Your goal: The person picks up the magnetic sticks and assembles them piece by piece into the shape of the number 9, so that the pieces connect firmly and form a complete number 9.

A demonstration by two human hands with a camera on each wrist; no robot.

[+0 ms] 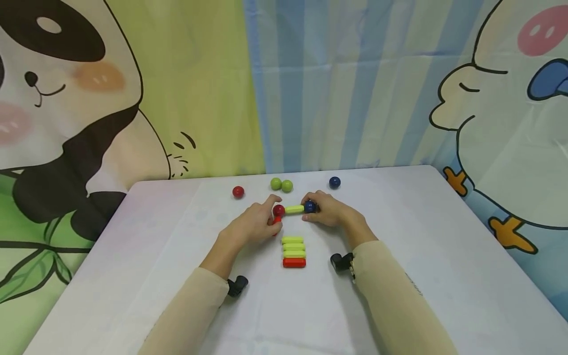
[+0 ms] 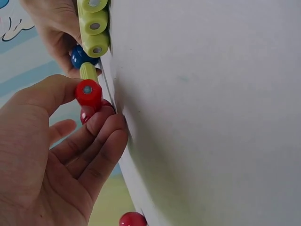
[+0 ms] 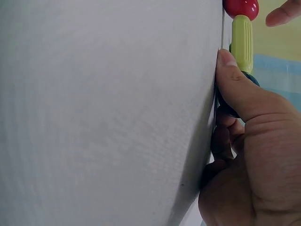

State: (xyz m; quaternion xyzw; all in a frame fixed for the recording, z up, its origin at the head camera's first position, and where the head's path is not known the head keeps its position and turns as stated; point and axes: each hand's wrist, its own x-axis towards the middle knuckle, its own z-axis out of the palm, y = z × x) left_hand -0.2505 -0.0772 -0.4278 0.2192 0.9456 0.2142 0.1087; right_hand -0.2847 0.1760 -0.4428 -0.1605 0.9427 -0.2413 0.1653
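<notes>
A red ball, a yellow-green magnetic rod and a blue ball stand joined in a row. My left hand pinches a red magnetic rod between thumb and fingers, right at the red ball. The red rod's metal-tipped end faces the left wrist camera. From the right, my right hand grips the blue ball, its thumb lying along the ball near the yellow-green rod's end. Part of the blue ball is hidden behind that hand.
Nearer me lie three yellow-green rods and one red rod, side by side. Farther back are a loose red ball, two green balls and a dark blue ball. The white table ends at a printed curtain.
</notes>
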